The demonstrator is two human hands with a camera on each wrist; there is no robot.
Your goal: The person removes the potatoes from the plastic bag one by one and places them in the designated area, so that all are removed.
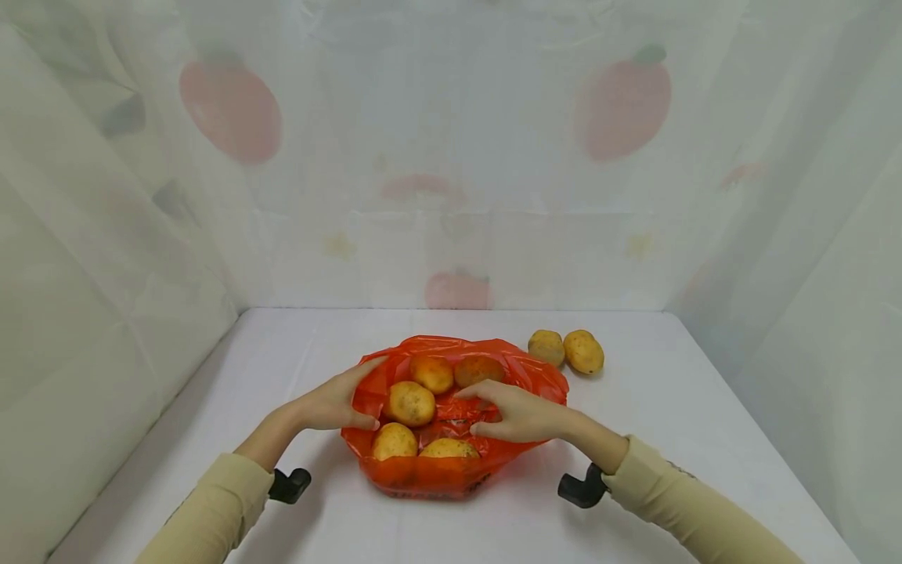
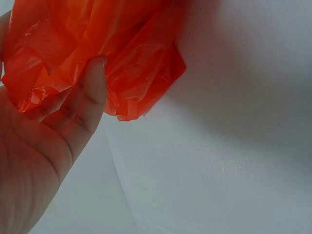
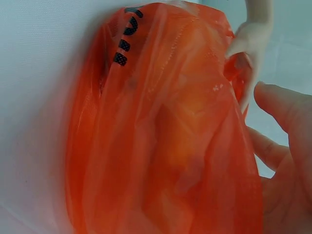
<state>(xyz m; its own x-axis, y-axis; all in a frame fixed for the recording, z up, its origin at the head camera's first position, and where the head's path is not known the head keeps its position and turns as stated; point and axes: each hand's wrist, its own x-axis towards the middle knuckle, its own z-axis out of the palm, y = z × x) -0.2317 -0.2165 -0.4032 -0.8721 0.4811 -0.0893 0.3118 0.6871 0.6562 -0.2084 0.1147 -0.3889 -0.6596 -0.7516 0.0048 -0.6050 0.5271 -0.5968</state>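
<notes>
On the counter [image 1: 669, 423], the left hand [image 1: 327, 403] grips the edge of a red bag [image 1: 423, 474] holding potatoes [image 1: 412, 403]; the right hand [image 1: 524, 413] is over its opening, fingers loosely parted.

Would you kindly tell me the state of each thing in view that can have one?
Red bag: open at the top, resting on the table.
Five visible potatoes: unpeeled, inside the bag.
Two loose potatoes: unpeeled, on the table, outside the bag.
Left hand: touching the bag's left rim.
Right hand: at the bag's opening, holding no potato.
</notes>
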